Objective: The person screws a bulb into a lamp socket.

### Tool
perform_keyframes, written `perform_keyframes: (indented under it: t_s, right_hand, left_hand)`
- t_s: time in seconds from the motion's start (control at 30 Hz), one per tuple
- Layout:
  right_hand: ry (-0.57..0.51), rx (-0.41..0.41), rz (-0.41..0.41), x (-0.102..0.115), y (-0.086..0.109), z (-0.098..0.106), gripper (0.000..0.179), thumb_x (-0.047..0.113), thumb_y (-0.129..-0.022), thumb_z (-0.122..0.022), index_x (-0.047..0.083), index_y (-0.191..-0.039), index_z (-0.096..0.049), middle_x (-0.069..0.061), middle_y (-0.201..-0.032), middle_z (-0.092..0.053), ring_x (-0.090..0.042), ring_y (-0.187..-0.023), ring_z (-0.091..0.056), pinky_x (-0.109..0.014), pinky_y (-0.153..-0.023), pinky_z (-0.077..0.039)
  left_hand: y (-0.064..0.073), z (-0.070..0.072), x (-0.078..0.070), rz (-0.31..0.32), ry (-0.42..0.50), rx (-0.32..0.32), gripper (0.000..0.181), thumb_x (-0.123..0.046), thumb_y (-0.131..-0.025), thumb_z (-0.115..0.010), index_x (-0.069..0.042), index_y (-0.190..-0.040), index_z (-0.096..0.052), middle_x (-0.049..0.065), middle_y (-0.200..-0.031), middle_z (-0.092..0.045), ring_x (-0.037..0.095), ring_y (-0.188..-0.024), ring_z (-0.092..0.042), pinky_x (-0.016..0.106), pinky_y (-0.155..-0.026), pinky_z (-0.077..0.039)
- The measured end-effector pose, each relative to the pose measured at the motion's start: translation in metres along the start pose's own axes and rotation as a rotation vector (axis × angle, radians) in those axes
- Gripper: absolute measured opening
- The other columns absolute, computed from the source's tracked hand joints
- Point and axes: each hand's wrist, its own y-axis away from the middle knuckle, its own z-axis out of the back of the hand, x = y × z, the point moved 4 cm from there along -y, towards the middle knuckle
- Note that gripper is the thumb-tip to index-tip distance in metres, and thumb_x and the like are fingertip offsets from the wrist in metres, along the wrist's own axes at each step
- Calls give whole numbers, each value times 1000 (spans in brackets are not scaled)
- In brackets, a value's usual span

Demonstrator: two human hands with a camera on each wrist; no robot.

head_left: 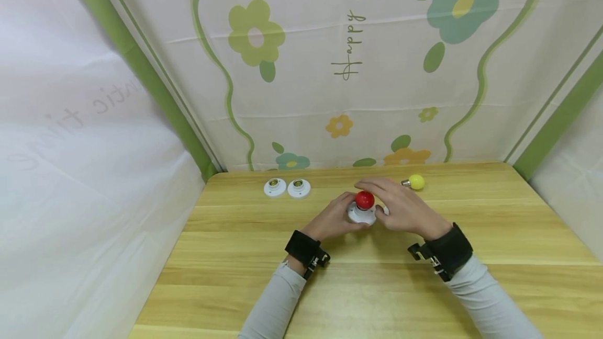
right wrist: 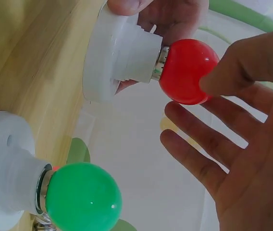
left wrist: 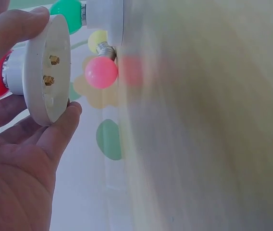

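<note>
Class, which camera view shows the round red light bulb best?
The right wrist view: the round red light bulb appears large, almost whole, with its silvery metal base visible. The left wrist view shows only part, cut by the left edge; the head view shows it small, from above.

White socket (head_left: pixel 360 216) is gripped by left hand (head_left: pixel 335 217). Red bulb (head_left: pixel 365 200) is set in it, flanked by thumb and fingers of right hand (head_left: pixel 406 208); contact there can't be confirmed. 1 white item (head_left: pixel 386 210) is mostly hidden by the right hand. 2 spare sockets (head_left: pixel 287 188) are placed side by side near the back edge, left of the hands. 1 yellow bulb (head_left: pixel 416 182) is laid on its side, cap pointed left, just beyond the right hand. Black straps (head_left: pixel 450 251) are worn on both wrists. Wooden table (head_left: pixel 358 297) is backed by flower-printed cloth (head_left: pixel 292 93).
</note>
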Motion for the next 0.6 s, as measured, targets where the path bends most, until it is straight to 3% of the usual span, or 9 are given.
perform_keyframes:
  t_s: [0.27,0.6]
  right_hand:
    - [36,-18,7,-1,0,-1,46,6,-87,-75,13,-133,-73,-7,-133,-73,-32,-124,-69,-54,-100,-60]
    - [42,-32,-33,-1,1,-3,42,11,-88,-78,12,-130,-74,-9,-131,-74,-35,-121,-70,-58,-98,-60]
  left_hand:
    - [1,-1,1,10,-15,12,71,-36,-95,-83,-13,-154,-49,6,-146,-61,14,-129,-62,25,-110,-52]
    - [1,-2,2,6,-4,11,71,-33,-95,-84,-13,-154,-50,5,-146,-61,14,-129,-61,25,-111,-52]
